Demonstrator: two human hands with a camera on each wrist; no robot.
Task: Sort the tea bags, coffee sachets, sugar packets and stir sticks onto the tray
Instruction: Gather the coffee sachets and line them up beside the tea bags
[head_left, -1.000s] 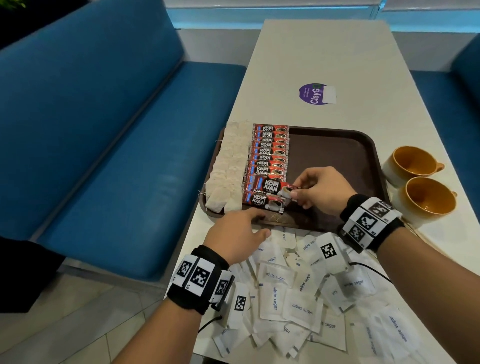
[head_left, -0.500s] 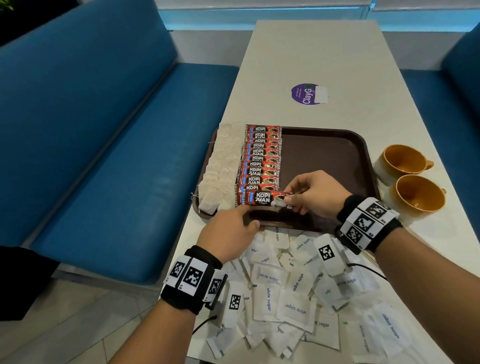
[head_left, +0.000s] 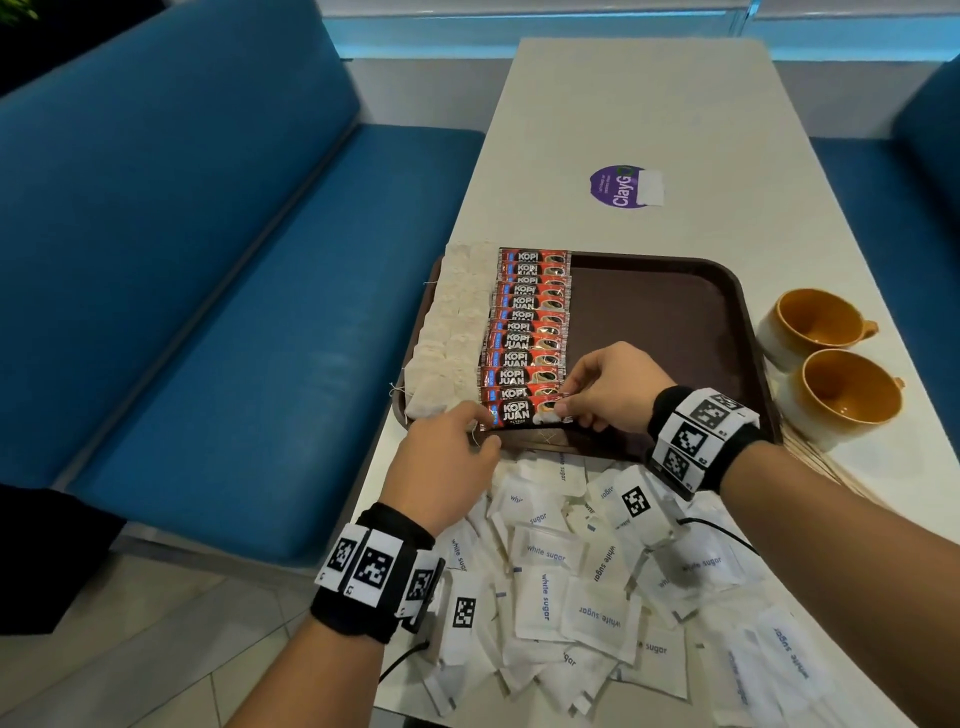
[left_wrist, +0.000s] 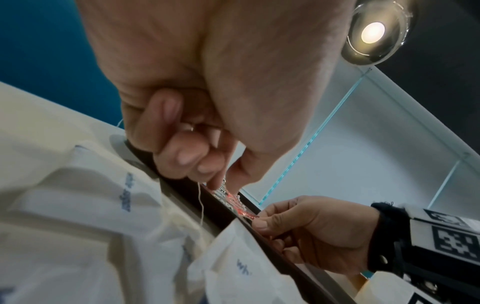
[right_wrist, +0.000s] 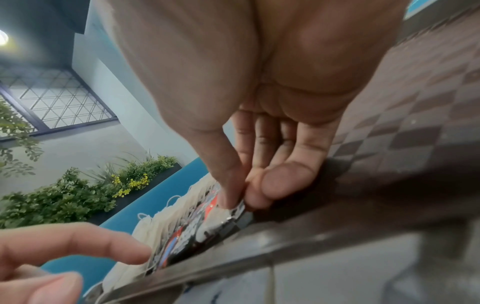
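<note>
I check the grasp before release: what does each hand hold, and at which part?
Both hold the nearest coffee sachet: right hand pinches its right end, left hand pinches its left end.

Even overhead light (wrist views blurred).

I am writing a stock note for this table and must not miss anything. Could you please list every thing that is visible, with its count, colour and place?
tray: one, dark brown, middle of table
tea bags: one column, count unclear, off-white, left edge of tray
coffee sachets: about twelve, red and black, column beside tea bags
sugar packets: many, white, loose pile on table before tray
stir sticks: several, pale wood, table right of tray
cups: two, ochre, right of tray
sticker: one, purple, far table
left hand: touches nearest sachet's left end
right hand: pinches its right end
</note>
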